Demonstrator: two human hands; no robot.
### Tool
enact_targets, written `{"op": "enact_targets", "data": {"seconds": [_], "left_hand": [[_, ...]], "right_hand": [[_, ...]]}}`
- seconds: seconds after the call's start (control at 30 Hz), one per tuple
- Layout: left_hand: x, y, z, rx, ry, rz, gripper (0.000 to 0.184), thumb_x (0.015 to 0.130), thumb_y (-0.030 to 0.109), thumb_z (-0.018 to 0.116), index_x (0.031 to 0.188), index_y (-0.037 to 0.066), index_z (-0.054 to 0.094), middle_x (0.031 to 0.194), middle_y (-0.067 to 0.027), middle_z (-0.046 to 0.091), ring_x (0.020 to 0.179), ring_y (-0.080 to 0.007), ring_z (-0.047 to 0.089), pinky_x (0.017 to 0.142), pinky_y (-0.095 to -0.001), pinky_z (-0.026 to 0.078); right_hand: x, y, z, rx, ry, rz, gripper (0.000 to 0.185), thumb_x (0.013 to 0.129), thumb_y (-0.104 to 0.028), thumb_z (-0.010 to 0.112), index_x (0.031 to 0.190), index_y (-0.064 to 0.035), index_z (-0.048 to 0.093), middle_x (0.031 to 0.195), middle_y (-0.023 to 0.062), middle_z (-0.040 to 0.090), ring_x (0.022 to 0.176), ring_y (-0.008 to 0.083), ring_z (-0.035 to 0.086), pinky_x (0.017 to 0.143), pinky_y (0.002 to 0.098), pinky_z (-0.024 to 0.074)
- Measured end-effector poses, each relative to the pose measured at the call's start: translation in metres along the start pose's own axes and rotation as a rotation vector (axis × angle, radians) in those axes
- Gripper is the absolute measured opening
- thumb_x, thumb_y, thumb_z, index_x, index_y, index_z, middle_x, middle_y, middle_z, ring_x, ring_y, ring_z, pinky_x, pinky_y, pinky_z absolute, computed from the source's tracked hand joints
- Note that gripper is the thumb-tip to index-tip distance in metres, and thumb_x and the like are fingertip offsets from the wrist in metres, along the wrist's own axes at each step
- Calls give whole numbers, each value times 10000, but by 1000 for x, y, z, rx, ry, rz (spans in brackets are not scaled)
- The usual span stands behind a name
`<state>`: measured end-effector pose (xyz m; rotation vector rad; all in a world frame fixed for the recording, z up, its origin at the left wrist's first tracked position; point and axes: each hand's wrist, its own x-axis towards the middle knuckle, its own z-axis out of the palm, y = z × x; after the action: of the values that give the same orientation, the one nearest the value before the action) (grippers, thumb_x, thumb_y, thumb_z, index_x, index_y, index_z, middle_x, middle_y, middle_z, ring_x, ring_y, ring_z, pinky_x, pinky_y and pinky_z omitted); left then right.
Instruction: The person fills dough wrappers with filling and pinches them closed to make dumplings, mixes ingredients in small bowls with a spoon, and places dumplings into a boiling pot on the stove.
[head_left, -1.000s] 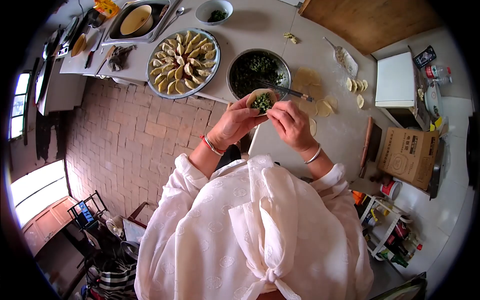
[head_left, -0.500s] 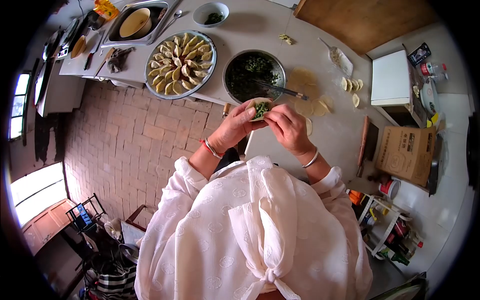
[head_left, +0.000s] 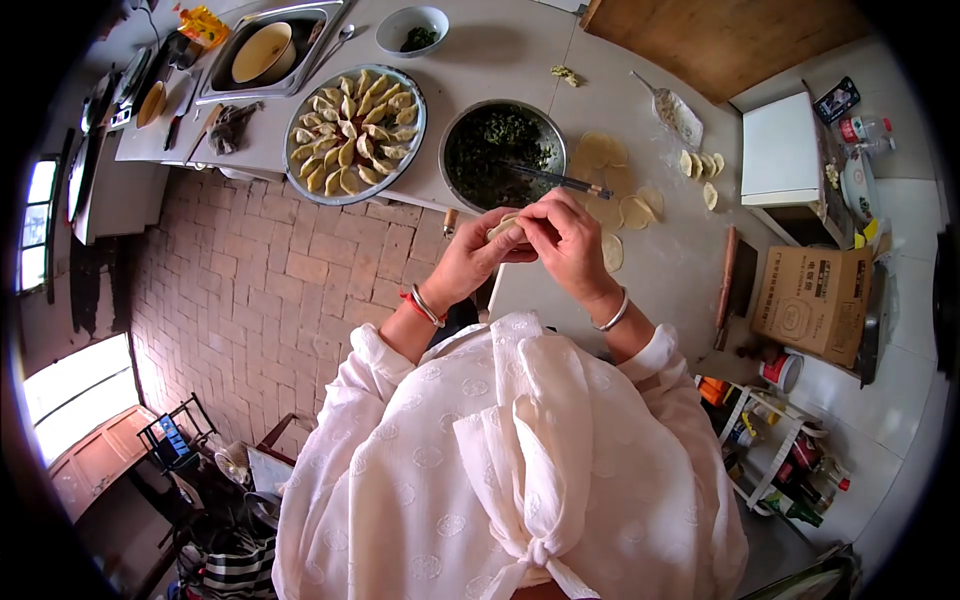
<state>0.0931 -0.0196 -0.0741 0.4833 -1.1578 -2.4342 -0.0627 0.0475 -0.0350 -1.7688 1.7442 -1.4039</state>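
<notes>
A folded dumpling (head_left: pixel 503 226) is held between both hands, its green filling no longer visible. My left hand (head_left: pixel 476 250) is closed around its left side. The fingers of my right hand (head_left: pixel 568 238) pinch the dough at its right end. Just beyond my hands sits a metal bowl (head_left: pixel 447 182) of chopped green filling (head_left: pixel 500 140), with chopsticks (head_left: pixel 570 181) resting across its rim. To the left, a large round tray (head_left: pixel 420 92) carries rings of shaped dumplings (head_left: pixel 345 152). Flat round wrappers (head_left: pixel 603 150) lie on the counter to the right of the bowl.
A small bowl (head_left: pixel 385 36) with greens stands at the back, near a sink (head_left: pixel 322 22). Small dough pieces (head_left: pixel 692 164) and a floury scoop (head_left: pixel 678 117) lie to the right. Farther right are a rolling pin (head_left: pixel 727 275) and a cardboard box (head_left: pixel 815 305).
The wrapper, open with green filling showing before, is now folded over it. My right hand has risen slightly and closed in on the left hand. The view has shifted a little.
</notes>
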Motion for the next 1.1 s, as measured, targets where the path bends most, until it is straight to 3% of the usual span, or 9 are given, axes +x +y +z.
{"op": "enact_targets", "data": {"seconds": [0.23,0.33,0.83,0.93,1.03,1.1], "left_hand": [[1,-2,-3,-70,49,33,447,1022,323,467,1310,-20,470,1178,-142,618,1018,-254,666,894,-358,558],[0,9,0,-59,55,67,477,1017,336,471,1328,-26,457,1182,-153,623,1001,-278,678,866,-359,568],[2,10,6,-5,57,93,409,1029,272,460,1312,-21,497,1150,-145,633,994,-229,670,864,-361,583],[0,12,6,16,50,82,425,1018,304,482,1303,-11,503,1151,-135,638,1019,-230,663,863,-375,580],[-2,14,7,24,27,85,432,1013,318,492,1300,-5,505,1154,-131,638,1033,-230,659,864,-381,579],[-2,13,8,20,30,93,431,1014,316,492,1301,-5,503,1158,-132,636,1034,-232,659,865,-381,579]], "right_hand": [[0,7,4,194,123,68,50,841,-5,661,889,-21,665,802,52,580,665,160,574,572,269,455],[-8,4,-10,251,157,251,83,862,-14,633,922,-27,689,817,30,579,674,121,540,582,244,428],[0,-4,-9,138,6,-25,128,855,-75,655,963,-35,710,886,85,550,789,194,555,677,297,473],[0,-2,-8,200,19,-8,121,861,-63,652,964,-34,711,861,78,538,779,189,549,679,292,467],[-3,-5,-11,344,6,192,114,870,-71,655,960,-32,713,849,76,530,770,182,540,673,290,463],[1,-5,-9,299,14,93,105,872,-77,661,949,-29,714,846,70,528,756,173,535,658,285,456]]}}
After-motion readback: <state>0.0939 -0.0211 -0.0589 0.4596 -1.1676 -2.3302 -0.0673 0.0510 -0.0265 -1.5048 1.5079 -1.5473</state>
